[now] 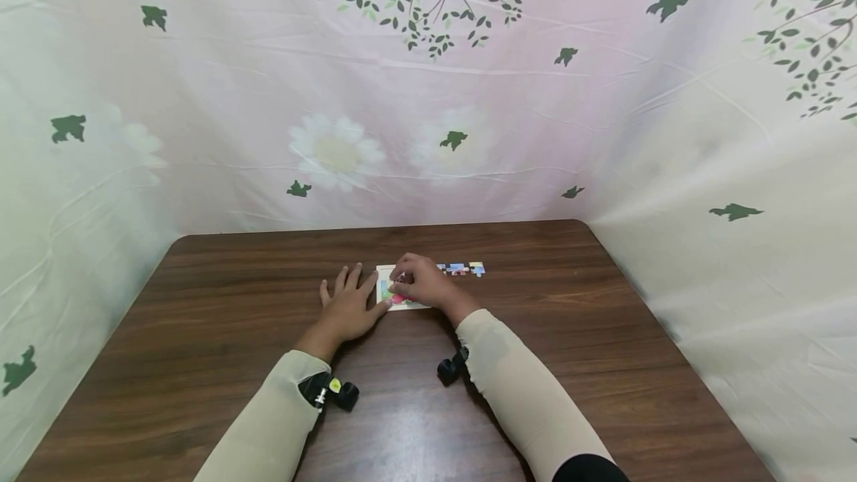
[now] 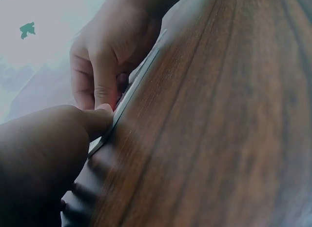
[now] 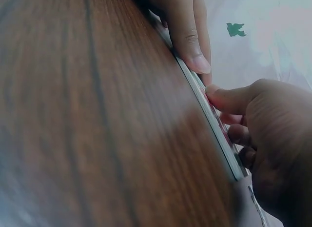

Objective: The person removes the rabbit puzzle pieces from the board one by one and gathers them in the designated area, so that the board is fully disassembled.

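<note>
A small jigsaw board (image 1: 383,272) with a pale rim and a colourful picture lies flat near the table's far side. My left hand (image 1: 347,315) rests beside its left edge, fingers spread, thumb touching the near left corner. Over the board, my right hand (image 1: 425,281) bends its fingers down and pinches a jigsaw piece against the picture; the fingertips hide most of that piece. In the right wrist view, the right thumb (image 3: 224,97) is low at the board's edge, near the left thumb (image 3: 197,58).
Loose jigsaw pieces (image 1: 458,269) lie in a row right of the board, partly behind the right hand, with one (image 1: 477,268) at the end. The brown wooden table (image 1: 569,363) meets a patterned cloth (image 1: 402,88) behind and at both sides.
</note>
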### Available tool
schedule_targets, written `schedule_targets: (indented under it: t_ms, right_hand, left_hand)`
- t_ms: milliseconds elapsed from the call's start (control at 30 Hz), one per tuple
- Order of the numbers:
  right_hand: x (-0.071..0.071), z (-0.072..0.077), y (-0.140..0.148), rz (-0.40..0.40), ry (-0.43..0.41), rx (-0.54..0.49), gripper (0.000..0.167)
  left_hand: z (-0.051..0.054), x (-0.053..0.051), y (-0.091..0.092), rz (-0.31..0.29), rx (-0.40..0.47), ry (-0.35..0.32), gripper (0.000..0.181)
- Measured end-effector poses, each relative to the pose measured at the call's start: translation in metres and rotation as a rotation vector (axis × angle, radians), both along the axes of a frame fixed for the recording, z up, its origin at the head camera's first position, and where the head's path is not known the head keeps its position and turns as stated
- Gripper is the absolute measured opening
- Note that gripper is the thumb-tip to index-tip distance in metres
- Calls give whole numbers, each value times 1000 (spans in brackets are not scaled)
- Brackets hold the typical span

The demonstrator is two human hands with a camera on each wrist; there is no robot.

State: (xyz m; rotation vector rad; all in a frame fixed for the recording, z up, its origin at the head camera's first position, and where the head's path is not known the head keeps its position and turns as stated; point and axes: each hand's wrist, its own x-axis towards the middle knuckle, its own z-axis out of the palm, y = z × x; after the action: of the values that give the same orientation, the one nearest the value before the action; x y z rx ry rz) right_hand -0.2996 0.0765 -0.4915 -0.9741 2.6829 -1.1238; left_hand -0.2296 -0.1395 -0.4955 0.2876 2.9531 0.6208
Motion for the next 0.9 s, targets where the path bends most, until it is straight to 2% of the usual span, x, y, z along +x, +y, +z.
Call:
schedule_targets:
  t_ms: [433, 600, 733, 900]
  right_hand:
    - [7, 5, -8, -54, -51, 81, 9]
    - [8, 5, -10, -67, -46, 108, 7]
    - [8, 4, -11, -67, -44, 115, 7]
    - [7, 4, -11, -62, -83, 95, 10]
  left_hand:
    - [1, 2, 2, 16, 36, -3, 79]
    - [0, 1, 2, 21, 39, 1, 79]
    - [-2, 0, 2, 23, 40, -6, 80]
    - [-3, -1, 1, 20, 36, -6, 80]
